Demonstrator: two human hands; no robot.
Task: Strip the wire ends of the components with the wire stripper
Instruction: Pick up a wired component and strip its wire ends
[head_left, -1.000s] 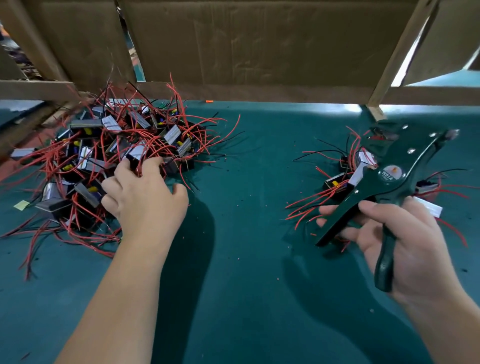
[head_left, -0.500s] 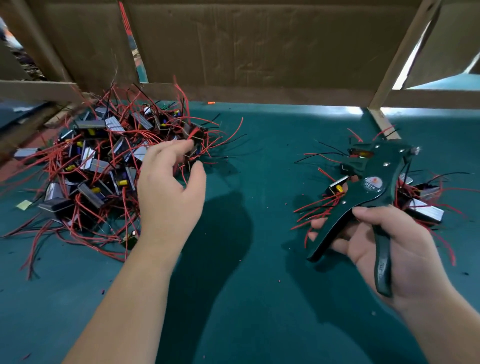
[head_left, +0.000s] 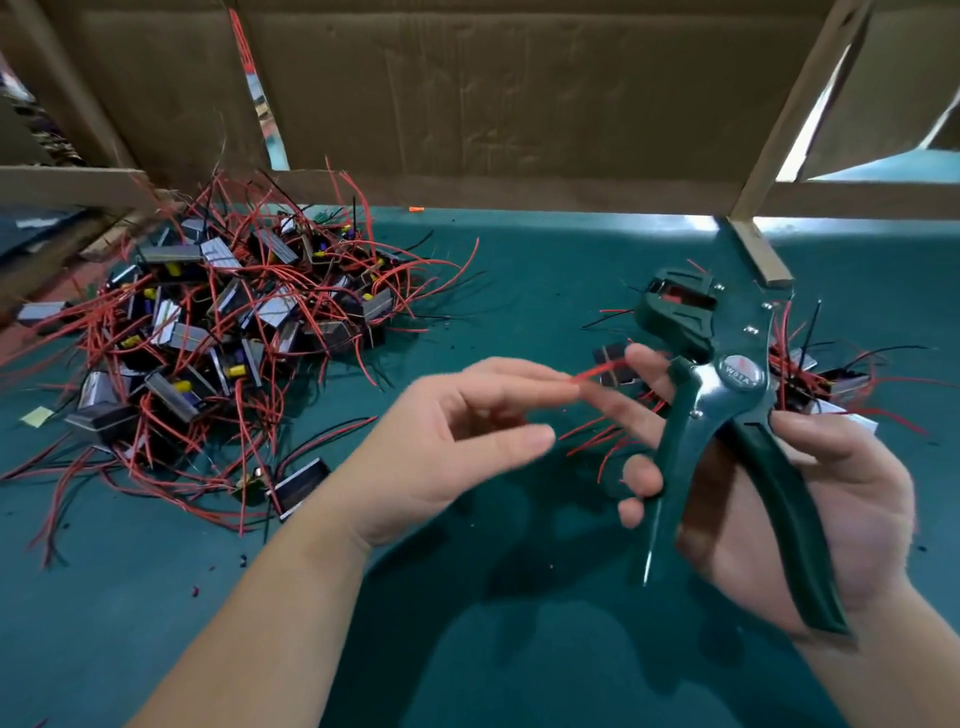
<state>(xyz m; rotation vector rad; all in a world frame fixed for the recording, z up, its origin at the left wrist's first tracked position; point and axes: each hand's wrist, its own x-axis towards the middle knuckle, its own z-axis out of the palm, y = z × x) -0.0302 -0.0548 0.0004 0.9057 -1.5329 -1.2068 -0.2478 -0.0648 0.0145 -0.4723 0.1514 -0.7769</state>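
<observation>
Green felt table, cardboard wall behind — right hand grips wire stripper; left hand blurred, grip unclear.

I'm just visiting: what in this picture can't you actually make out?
Head view, the only one:
1. Whether the left hand pinches the red wire: motion blur.
2. Where that wire ends: fingers of the right hand cover it.
3. The right pile: largely behind the stripper.
4. Whether wire ends in the left pile are stripped: too small.
</observation>
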